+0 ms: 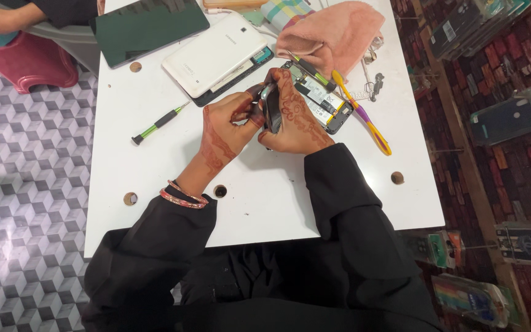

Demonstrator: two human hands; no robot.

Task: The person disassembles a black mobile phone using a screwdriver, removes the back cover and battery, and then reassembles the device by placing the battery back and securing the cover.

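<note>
Both hands, left hand (225, 126) and right hand (293, 120), clenched on dark phone panel (271, 109), worktop (265, 190) centre. Opened phone (324, 104) at 2 o'clock: cover off, insides exposed, reassembly outstanding.

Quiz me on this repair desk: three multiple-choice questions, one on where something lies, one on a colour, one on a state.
1. Where does the green-handled screwdriver lie?
A. left of the hands
B. on the pink cloth
C. on the floor

2. What colour is the cloth?
A. blue
B. pink
C. black

3. The phone on the white table is:
A. sealed
B. wrapped
C. opened, insides showing

Answers: 1 A, it rests on bare table left of the left hand. 2 B, plainly pink. 3 C, its inner parts show beyond the right hand.
</note>
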